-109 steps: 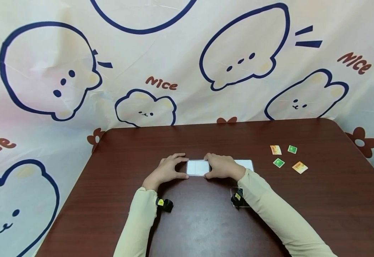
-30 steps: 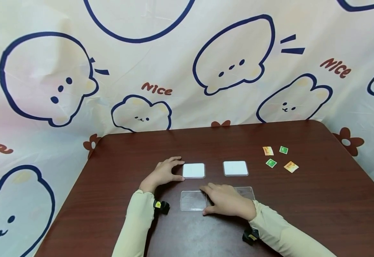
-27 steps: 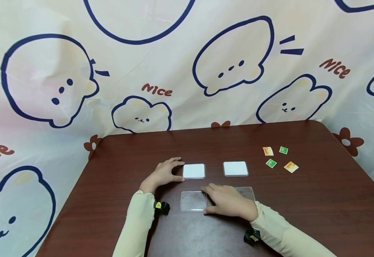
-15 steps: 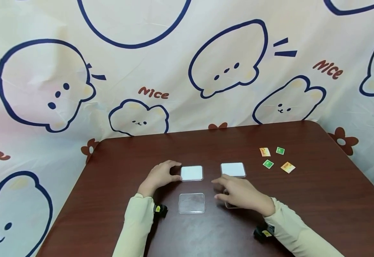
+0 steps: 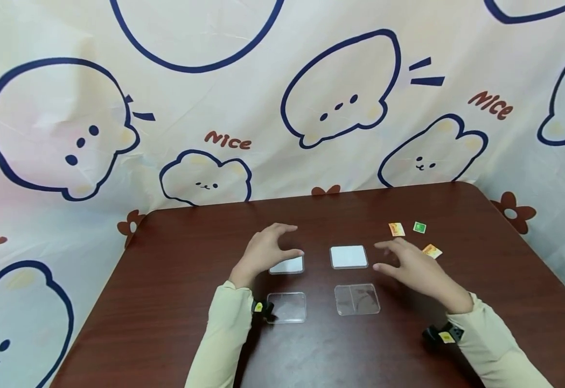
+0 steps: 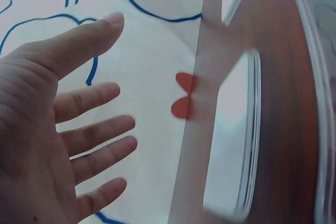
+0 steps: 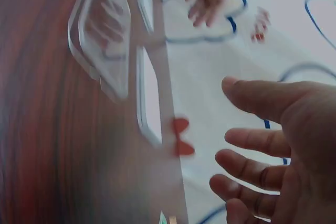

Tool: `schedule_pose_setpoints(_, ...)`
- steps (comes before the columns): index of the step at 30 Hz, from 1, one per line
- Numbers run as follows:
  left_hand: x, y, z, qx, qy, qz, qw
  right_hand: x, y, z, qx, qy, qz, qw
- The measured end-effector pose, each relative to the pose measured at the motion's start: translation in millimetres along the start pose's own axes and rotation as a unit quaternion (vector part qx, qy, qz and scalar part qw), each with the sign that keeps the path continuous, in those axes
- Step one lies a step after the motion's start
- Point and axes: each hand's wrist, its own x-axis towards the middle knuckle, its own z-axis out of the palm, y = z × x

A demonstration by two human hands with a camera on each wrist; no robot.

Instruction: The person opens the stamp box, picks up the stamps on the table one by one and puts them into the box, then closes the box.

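My left hand (image 5: 263, 250) is raised over the left clear case with white contents (image 5: 288, 267), its fingers spread and holding nothing. In the left wrist view this case (image 6: 231, 140) lies apart from the fingers. A second white-filled case (image 5: 349, 257) lies to its right. My right hand (image 5: 417, 270) hovers to the right of that one, fingers parted, with nothing in them. Nearer me lie two clear lids, the left lid (image 5: 287, 307) and the right lid (image 5: 357, 299). The right wrist view shows the right hand (image 7: 283, 145) away from the cases.
Small colourful squares lie at the back right: an orange one (image 5: 396, 229), a green one (image 5: 419, 227) and another orange one (image 5: 432, 251) partly behind the right hand. The brown table (image 5: 204, 231) meets a printed backdrop (image 5: 263, 97) at the back.
The right hand has left the right lid and moved right toward the small squares, covering a green one. The left hand has let go of the left case and lifted. Earlier, both hands held that case.
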Motion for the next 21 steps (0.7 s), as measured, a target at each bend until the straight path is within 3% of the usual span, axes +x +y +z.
schedule_pose_setpoints(9,22.0,21.7,27.2,0.015,-0.038,0.029,0.9987,-4.0,47.5,-25.0,0.002,0.017,0.076,0.997)
schedule_pose_setpoints(13,28.3,31.2,36.7,0.04,-0.061,0.033,0.9968,-5.7,63.7,-31.6,-0.004,0.011,0.105,0.9944)
schedule_pose_setpoints(21,38.9,45.0,49.7,0.113,-0.094,0.038,0.9884,-8.3,89.9,-30.6,0.002,-0.014,0.125,0.992)
